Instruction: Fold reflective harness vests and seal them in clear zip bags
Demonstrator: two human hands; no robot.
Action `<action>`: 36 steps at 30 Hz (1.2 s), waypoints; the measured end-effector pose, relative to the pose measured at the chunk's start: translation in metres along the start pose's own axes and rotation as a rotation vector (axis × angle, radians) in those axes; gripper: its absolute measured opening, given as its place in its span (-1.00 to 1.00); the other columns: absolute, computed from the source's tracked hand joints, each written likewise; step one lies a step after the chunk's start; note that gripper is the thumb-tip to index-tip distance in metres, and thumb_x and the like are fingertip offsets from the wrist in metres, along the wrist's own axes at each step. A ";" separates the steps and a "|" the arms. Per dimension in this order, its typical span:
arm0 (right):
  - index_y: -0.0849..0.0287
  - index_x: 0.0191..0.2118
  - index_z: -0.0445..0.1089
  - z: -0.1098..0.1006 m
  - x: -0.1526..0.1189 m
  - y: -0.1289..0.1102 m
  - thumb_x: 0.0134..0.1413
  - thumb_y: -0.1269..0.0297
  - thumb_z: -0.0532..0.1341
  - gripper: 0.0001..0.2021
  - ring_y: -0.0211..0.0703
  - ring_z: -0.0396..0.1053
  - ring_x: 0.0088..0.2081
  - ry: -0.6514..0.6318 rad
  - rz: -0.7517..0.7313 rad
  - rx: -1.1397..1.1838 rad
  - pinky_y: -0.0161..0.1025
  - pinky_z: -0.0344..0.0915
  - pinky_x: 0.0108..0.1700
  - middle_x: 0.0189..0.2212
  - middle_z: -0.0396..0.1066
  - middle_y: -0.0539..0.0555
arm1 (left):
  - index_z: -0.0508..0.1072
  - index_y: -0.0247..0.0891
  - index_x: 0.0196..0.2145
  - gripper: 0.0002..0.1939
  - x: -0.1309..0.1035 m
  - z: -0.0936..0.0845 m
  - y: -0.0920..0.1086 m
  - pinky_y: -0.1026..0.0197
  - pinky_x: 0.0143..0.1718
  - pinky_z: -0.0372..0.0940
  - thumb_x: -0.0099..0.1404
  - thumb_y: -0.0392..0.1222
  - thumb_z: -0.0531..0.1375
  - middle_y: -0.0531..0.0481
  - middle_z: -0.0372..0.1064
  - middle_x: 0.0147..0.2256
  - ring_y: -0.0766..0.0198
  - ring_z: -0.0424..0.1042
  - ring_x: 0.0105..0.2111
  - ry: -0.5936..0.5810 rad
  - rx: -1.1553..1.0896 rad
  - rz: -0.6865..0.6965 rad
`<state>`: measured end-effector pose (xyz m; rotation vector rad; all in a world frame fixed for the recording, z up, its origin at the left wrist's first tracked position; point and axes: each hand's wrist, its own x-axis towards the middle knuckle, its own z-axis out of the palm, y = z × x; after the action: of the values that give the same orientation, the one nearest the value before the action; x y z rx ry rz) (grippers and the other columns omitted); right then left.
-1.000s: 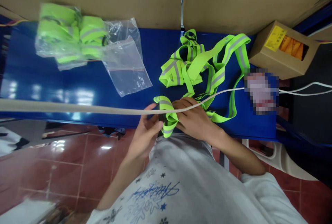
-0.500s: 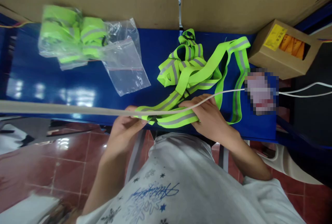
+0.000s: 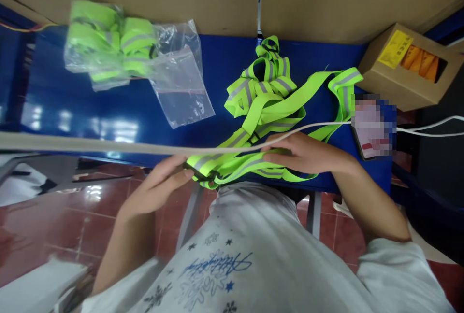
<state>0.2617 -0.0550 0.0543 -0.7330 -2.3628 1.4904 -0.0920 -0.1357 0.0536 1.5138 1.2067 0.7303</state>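
A neon green strap with a grey stripe [image 3: 281, 110] lies tangled on the blue table [image 3: 145, 105], its near part running along the table's front edge. At the left end of that part, my left hand [image 3: 161, 182] pinches the strap beside a black buckle [image 3: 203, 174]. My right hand [image 3: 302, 153] is closed on the folded strap further right, its fingertips partly behind a white cable [image 3: 174, 149]. The cable crosses in front of the strap.
Clear bags of rolled green straps [image 3: 94, 37] and a flat clear bag [image 3: 183, 91] lie at the left. At the right are a phone-like object, blurred out [image 3: 373, 127], and a cardboard box [image 3: 406, 81] with orange contents. Cardboard [image 3: 217, 4] stands along the back.
My left hand has shifted slightly left and down with the buckle end. My right hand has moved right, and the strap's right loop has been drawn in toward the front edge.
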 end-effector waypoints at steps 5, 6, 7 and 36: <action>0.22 -0.03 0.49 0.005 0.037 -0.005 0.51 0.21 0.13 -0.77 -0.15 0.46 -0.15 0.065 -0.085 -0.235 -0.25 0.26 -0.13 -0.12 0.52 0.11 | 0.64 -0.19 -0.05 -0.51 0.004 0.004 -0.011 0.14 -0.16 0.45 0.30 0.25 0.37 -0.08 0.60 -0.18 0.10 0.55 -0.24 0.032 0.123 0.096; 0.23 -0.03 0.49 0.006 0.044 -0.007 0.52 0.23 0.13 -0.77 -0.15 0.45 -0.16 0.065 -0.074 -0.324 -0.25 0.23 -0.16 -0.11 0.51 0.12 | 0.64 -0.20 -0.10 -0.54 0.006 0.005 -0.011 0.14 -0.15 0.44 0.26 0.23 0.40 -0.07 0.60 -0.21 0.11 0.54 -0.25 0.052 0.175 0.087; 0.23 -0.03 0.48 0.007 0.053 -0.008 0.52 0.23 0.12 -0.77 -0.14 0.45 -0.17 0.054 -0.054 -0.415 -0.25 0.19 -0.20 -0.09 0.49 0.13 | 0.64 -0.20 -0.13 -0.56 0.007 0.006 -0.012 0.12 -0.14 0.44 0.25 0.21 0.41 -0.07 0.60 -0.23 0.09 0.54 -0.25 0.060 0.214 0.067; 0.19 -0.16 0.53 -0.024 0.078 -0.004 0.43 0.00 0.17 -0.65 -0.18 0.39 -0.29 -0.053 0.080 -0.314 -0.24 0.07 -0.24 -0.30 0.54 0.06 | 0.54 -0.29 -0.26 -0.52 0.006 0.018 -0.019 0.32 -0.41 0.31 0.12 0.15 0.53 0.04 0.49 -0.40 0.34 0.41 -0.45 0.401 -0.103 0.022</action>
<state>0.2057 0.0042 0.0640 -0.8777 -2.6718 1.1920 -0.0804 -0.1366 0.0297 1.3343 1.4231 1.1318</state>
